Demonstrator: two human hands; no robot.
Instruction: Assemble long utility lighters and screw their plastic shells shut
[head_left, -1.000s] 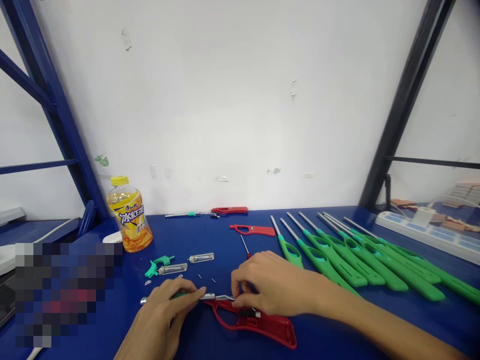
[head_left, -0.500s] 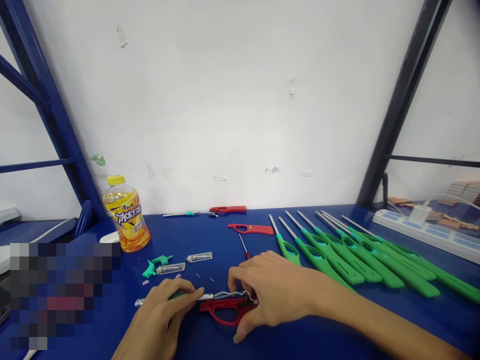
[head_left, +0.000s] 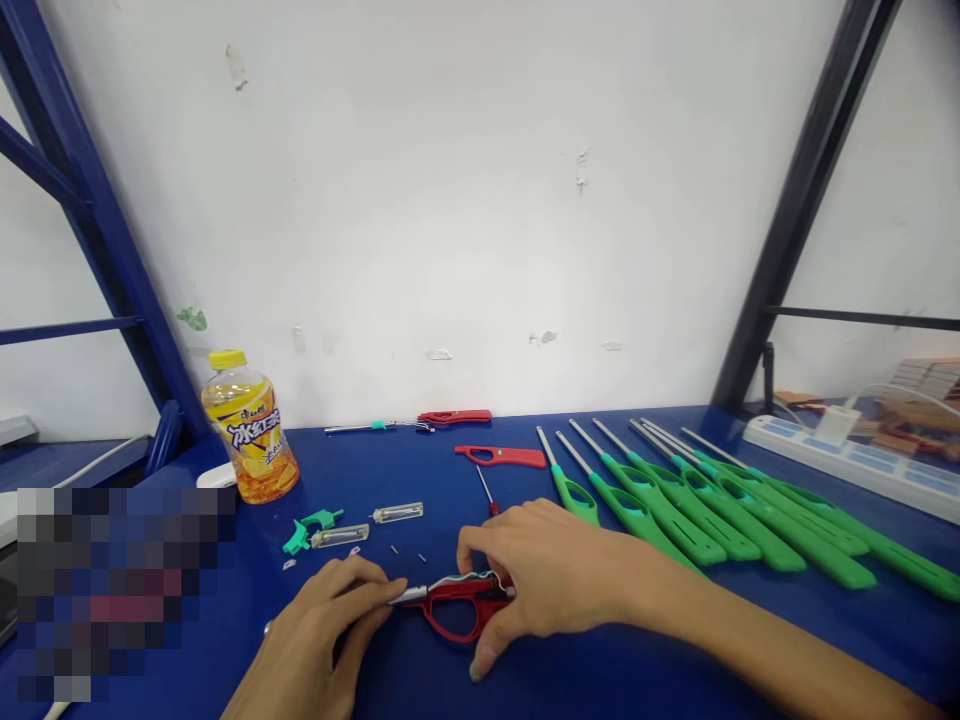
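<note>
Head view, left hand: the left hand [head_left: 319,625] pinched the metal tube [head_left: 412,596] between thumb and forefinger, fingers narrow.
Head view, right hand: the right hand [head_left: 551,570] lay over the right end of the red shell [head_left: 450,636], thumb and forefinger wide apart; whether they gripped it, one could not tell.
Red shell: it was low on the bench [head_left: 600,675] between the hands, its ring showing, its right end hidden.
Wires: thin wires [head_left: 459,578] ran from the tube along the shell's upper edge towards the right hand.
Small parts: two clear tanks [head_left: 341,536] and a teal piece [head_left: 298,538] lay beyond the left hand.
Screwdriver: a screwdriver [head_left: 493,508] lay just beyond the right hand.
Green lighters: a row of green lighters [head_left: 690,535] lay to the right.
Bottle: a bottle [head_left: 259,440] stood at the left.
</note>
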